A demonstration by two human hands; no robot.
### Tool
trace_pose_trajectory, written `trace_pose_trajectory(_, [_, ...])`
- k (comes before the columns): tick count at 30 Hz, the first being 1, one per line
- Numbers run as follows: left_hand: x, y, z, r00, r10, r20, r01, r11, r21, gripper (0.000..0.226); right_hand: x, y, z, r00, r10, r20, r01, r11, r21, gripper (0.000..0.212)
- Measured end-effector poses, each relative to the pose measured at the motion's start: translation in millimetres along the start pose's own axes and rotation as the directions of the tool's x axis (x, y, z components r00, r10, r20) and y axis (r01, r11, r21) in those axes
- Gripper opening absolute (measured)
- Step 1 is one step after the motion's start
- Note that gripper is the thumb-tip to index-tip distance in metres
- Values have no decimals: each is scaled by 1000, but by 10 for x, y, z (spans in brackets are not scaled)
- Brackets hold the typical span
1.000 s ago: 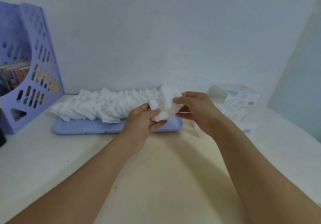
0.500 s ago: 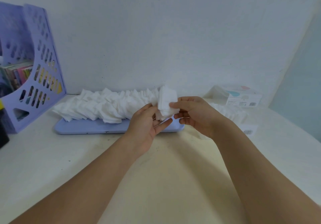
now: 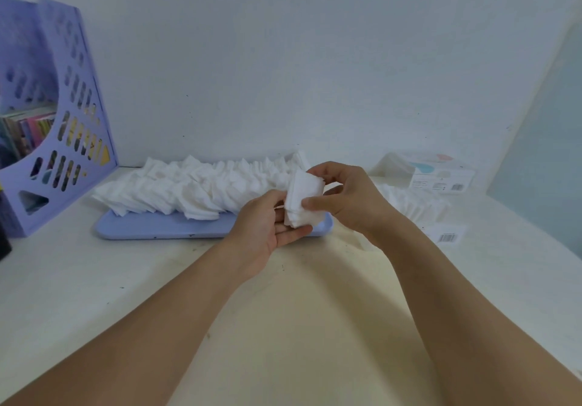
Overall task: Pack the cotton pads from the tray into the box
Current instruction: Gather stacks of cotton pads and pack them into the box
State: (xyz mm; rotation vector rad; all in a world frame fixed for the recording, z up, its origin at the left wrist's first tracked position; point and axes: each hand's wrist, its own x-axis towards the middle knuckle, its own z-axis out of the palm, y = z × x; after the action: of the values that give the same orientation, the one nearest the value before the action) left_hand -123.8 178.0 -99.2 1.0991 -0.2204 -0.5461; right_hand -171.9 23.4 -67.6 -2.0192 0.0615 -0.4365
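Note:
A small stack of white cotton pads stands upright between my two hands, just in front of the tray's right end. My right hand pinches the stack with thumb in front and fingers over the top. My left hand cups it from below and the left, fingers under its bottom edge. A long row of loose white cotton pads lies on the lilac tray. The white box sits at the back right by the wall, with more pads spread in front of it.
A purple perforated file holder with books stands at the far left. A dark object shows at the left edge. A barcode label lies on the pale table right of my right arm.
The stack has been squared up and turned upright between my hands, moving slightly down. My left fingers have slid underneath it. The view has shifted slightly right.

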Motion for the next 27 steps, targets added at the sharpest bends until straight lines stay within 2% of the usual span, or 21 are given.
trace_pose_trajectory(3, [-1,24,-18,998,-21,50,25,997,-69,36,-1,8,-14,999,-25,-30,27,997,68,26])
trace_pose_trajectory(6, [0,24,-19,996,-27,87,31,998,-49,36,14,32,-51,999,-18,-41,23,994,108,21])
trace_pose_trajectory(10, [29,-1,-19,999,0,49,-2,999,35,30,17,42,-91,1000,17,-21,-13,983,181,19])
trace_pose_trajectory(13, [41,-8,-45,999,3,36,-4,1000,26,30,4,21,-149,998,56,9,-56,964,261,16])
trace_pose_trajectory(16, [46,-8,-61,1000,-17,8,17,1000,9,29,5,-38,-241,997,54,-56,-29,927,375,15])
trace_pose_trajectory(18, [40,-3,-57,1000,-28,3,28,999,22,29,-3,-76,-308,998,60,-12,-48,888,457,20])
trace_pose_trajectory(20, [32,6,-47,999,-32,25,31,999,31,29,-29,-98,-328,994,50,100,-86,913,400,22])
trace_pose_trajectory(22, [19,6,-30,998,-45,49,44,999,20,31,-46,-78,-284,985,50,163,-88,968,235,25])
trace_pose_trajectory(24, [15,6,-29,997,-65,48,65,998,-7,33,-39,-62,-211,988,54,145,-66,995,78,31])
trace_pose_trajectory(27, [32,0,-42,997,-67,46,67,998,-12,35,-33,-46,-153,989,59,135,-55,998,-34,40])
